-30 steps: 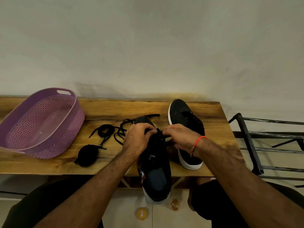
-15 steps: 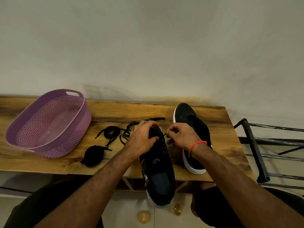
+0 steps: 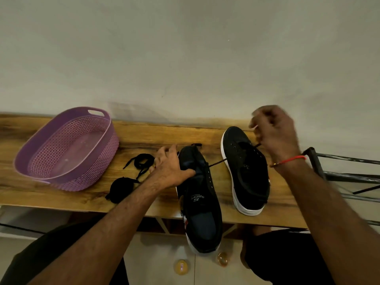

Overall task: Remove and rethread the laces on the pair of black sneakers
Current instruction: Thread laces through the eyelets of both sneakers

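Lace (image 3: 232, 156) is running taut from the eyelets of the near sneaker (image 3: 200, 194) up to the right hand (image 3: 274, 132), which is curling around its end, raised above the toe of the 2nd sneaker (image 3: 244, 171); motion blur is hiding the exact finger placement. Left hand (image 3: 171, 167) is resting on the near sneaker's forefoot, fingers spread and mostly straight, thumb pressing near the tongue, bracing it. That sneaker is lying under the left hand with its heel hanging off the table (image 3: 287, 204) edge. Likely trouble: with the heel overhanging, a hard pull could be dragging the shoe sideways or tipping it off if the left hand eases; the lace tip could also be snagging in an eyelet. Tongue is reading "S SPORT", with a smaller word too blurred to read. Left of the left hand: 1 loose lace (image 3: 141, 163), a black bundle (image 3: 120, 189), then a purple basket (image 3: 67, 147).
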The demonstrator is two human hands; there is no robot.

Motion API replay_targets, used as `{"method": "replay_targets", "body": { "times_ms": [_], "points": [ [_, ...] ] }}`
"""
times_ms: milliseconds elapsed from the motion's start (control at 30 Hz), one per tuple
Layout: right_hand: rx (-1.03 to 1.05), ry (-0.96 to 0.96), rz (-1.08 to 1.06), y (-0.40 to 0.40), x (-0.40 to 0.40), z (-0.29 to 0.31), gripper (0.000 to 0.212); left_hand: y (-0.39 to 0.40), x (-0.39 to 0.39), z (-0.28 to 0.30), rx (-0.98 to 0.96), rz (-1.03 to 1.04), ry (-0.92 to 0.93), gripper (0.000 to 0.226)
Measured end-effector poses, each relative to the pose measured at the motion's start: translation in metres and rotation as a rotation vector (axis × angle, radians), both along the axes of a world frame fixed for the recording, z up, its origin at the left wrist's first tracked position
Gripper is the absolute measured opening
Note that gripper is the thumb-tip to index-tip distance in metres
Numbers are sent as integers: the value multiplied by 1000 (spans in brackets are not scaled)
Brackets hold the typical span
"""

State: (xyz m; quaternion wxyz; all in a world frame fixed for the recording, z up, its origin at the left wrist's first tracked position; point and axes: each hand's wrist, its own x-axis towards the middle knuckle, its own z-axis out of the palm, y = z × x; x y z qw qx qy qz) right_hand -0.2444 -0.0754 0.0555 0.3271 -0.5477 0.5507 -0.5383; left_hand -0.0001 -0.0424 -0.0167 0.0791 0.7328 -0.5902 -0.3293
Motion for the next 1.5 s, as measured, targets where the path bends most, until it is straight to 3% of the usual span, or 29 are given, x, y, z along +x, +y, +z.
{"method": "replay_targets", "body": {
  "times_ms": [100,167,233,367,467,533,600,767,900,1000,1067,1200,1267,1400,1500],
  "points": [
    [168,809,388,13,23,-34,22,0,0,-2,3,-18,-48,108],
    [275,1111,493,23,40,-49,28,0,1,-3,7,-24,-54,107],
    [323,1227,486,25,51,-56,28,0,3,-3,8,-31,-64,105],
    [315,1082,330,11,37,-47,23,2,3,-1,17,-44,-81,102],
    [55,720,-103,-2,11,-28,20,3,2,1,23,-45,-86,99],
    [-133,526,-280,-4,1,-18,19,4,1,2,21,-46,-93,97],
    [-135,578,-223,-5,1,-19,18,6,1,2,20,-48,-91,96],
    [63,1163,305,10,27,-44,42,7,-2,2,34,-53,-81,94],
    [123,1347,467,23,51,-55,32,8,-2,2,29,-59,-79,90],
    [147,1349,483,20,51,-53,25,8,-2,2,34,-61,-84,90],
    [131,1258,370,12,42,-46,21,7,-1,2,41,-58,-90,89],
    [-12,724,-152,-5,8,-22,15,8,-1,3,45,-60,-94,88],
    [-89,595,-295,-8,-3,-17,13,8,-1,2,46,-62,-85,88],
    [-8,660,-125,-6,3,-22,14,8,-2,2,50,-89,-89,81],
    [61,767,47,-6,13,-27,15,3,6,1,106,-107,-44,62]
  ]
}}
